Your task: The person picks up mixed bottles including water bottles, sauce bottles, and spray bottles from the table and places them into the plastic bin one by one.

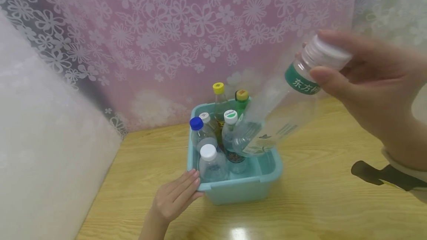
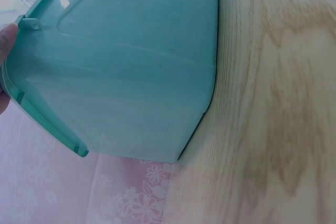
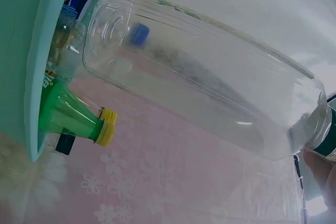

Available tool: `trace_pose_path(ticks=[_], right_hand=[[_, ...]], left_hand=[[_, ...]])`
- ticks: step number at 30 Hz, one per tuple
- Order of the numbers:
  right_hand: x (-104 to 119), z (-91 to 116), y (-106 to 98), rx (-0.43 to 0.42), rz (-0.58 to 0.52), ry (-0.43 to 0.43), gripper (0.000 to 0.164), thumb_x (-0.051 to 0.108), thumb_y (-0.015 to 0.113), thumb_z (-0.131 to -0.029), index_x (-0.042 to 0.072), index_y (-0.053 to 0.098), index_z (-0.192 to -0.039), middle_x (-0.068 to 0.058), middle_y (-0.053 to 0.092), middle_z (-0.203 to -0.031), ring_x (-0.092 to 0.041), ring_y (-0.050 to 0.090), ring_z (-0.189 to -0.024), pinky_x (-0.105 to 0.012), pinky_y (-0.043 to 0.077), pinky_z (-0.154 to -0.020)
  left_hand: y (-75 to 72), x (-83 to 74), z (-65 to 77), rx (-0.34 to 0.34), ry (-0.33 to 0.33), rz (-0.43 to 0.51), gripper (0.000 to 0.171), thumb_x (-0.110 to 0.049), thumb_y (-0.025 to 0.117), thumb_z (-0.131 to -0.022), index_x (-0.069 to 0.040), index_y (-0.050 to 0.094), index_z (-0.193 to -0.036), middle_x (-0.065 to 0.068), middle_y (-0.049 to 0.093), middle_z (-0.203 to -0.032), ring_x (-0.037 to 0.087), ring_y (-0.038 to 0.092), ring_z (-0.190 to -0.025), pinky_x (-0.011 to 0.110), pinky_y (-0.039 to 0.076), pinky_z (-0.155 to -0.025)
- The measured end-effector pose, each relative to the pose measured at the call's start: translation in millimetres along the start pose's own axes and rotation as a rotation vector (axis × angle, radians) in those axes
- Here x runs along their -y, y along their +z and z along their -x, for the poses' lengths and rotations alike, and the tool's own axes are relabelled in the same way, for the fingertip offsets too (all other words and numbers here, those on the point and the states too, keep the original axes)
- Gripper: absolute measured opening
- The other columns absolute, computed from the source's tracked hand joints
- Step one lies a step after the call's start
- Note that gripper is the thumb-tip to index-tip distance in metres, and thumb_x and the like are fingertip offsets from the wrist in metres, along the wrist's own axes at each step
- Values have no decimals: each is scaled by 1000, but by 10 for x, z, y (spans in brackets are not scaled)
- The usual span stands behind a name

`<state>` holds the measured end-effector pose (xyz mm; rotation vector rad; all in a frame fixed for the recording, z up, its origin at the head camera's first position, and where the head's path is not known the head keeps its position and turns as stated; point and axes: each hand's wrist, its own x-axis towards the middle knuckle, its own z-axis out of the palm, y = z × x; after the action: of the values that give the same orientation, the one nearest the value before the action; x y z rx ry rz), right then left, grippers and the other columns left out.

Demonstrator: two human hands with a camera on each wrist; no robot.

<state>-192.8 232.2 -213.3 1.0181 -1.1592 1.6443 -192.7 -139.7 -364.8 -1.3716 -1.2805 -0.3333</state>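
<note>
My right hand [image 1: 377, 80] holds a clear plastic drink bottle [image 1: 278, 121] by its capped neck, thumb and fingers around the top. The bottle has a green neck label and hangs tilted, its base low over the right part of a light-blue plastic bin [image 1: 237, 193]. In the right wrist view, the bottle's clear body [image 3: 210, 87] slants across the picture. My left hand [image 1: 173, 197] grips the bin's near left corner at the rim. Only fingertips [image 2: 5, 40] of it show in the left wrist view.
Several bottles stand in the bin: one blue-capped [image 1: 197, 124], one white-capped in front [image 1: 208, 152], one with a yellow cap [image 1: 218, 88], and a green one [image 1: 242, 105]. The bin sits on a wooden table [image 1: 153, 147], before a pink flowered cloth [image 1: 200, 21].
</note>
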Motion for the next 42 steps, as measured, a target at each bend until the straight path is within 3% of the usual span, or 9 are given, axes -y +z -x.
trace_pose_path(ticks=[2, 7, 10, 12, 14, 20, 25, 34, 42], right_hand=[[34, 37, 142, 17, 7, -32, 44, -19, 81, -53, -28, 58, -89, -37, 64, -90, -32, 70, -71, -25, 59, -53], [87, 119, 353, 119, 31, 2, 39, -17, 79, -60, -28, 59, -92, -32, 67, -92, -25, 71, -74, -21, 60, -57], [-74, 204, 200, 190, 72, 41, 43, -20, 78, -57, -27, 58, -95, -35, 64, -95, -31, 70, -79, -28, 61, -59], [-294, 280, -28, 255, 105, 35, 48, -20, 80, -54, -26, 59, -97, -37, 63, -99, -36, 69, -83, -32, 62, -60], [-361, 304, -59, 306, 153, 4, 48, -17, 82, -54, -23, 62, -97, -37, 63, -99, -37, 69, -84, -33, 62, -61], [-88, 214, 430, 490, 284, -135, 35, 10, 82, -73, -11, 69, -98, -24, 70, -94, -19, 71, -86, -18, 60, -68], [-96, 251, 489, 636, 327, -132, 36, 21, 75, -82, -6, 69, -105, -18, 71, -98, -11, 70, -86, -18, 59, -69], [-155, 393, 500, 766, 410, -118, 39, 22, 77, -79, 2, 69, -112, -13, 71, -102, -9, 66, -102, -16, 54, -86], [-276, 645, 495, 793, 415, -45, 39, 26, 75, -79, 1, 69, -108, -10, 73, -97, -14, 71, -84, -14, 58, -74]], left_hand=[[-5, 3, -3, 7, -7, 5, 22, -17, 65, -89, 4, 71, -88, 16, 72, -77, 23, 71, -65, 24, 61, -61], [-6, 6, -5, 7, -11, 17, 22, -16, 65, -89, 5, 71, -88, 17, 72, -77, 24, 71, -64, 25, 61, -61], [-1, 5, 6, 3, -10, 19, 22, -16, 66, -89, 5, 71, -88, 17, 72, -77, 24, 71, -65, 25, 61, -61], [4, 1, 17, 3, -13, 20, 22, -16, 66, -89, 5, 71, -88, 17, 72, -78, 24, 71, -65, 25, 61, -62], [5, 0, 22, 2, -15, 27, 23, -16, 66, -89, 6, 71, -88, 18, 72, -78, 24, 71, -65, 25, 61, -62], [2, -1, 15, -2, -18, 35, 23, -16, 66, -89, 5, 71, -87, 18, 71, -76, 24, 71, -64, 25, 61, -60], [1, -1, 11, 7, -15, 19, 23, -17, 65, -89, 5, 71, -86, 17, 72, -76, 24, 71, -64, 25, 61, -60], [20, -6, 12, -9, 3, 6, 23, -17, 66, -88, 6, 71, -89, 16, 72, -77, 23, 71, -65, 25, 61, -60], [10, -10, 21, 3, -6, 2, 23, -18, 66, -89, 5, 72, -88, 16, 72, -77, 23, 71, -65, 25, 61, -60]])
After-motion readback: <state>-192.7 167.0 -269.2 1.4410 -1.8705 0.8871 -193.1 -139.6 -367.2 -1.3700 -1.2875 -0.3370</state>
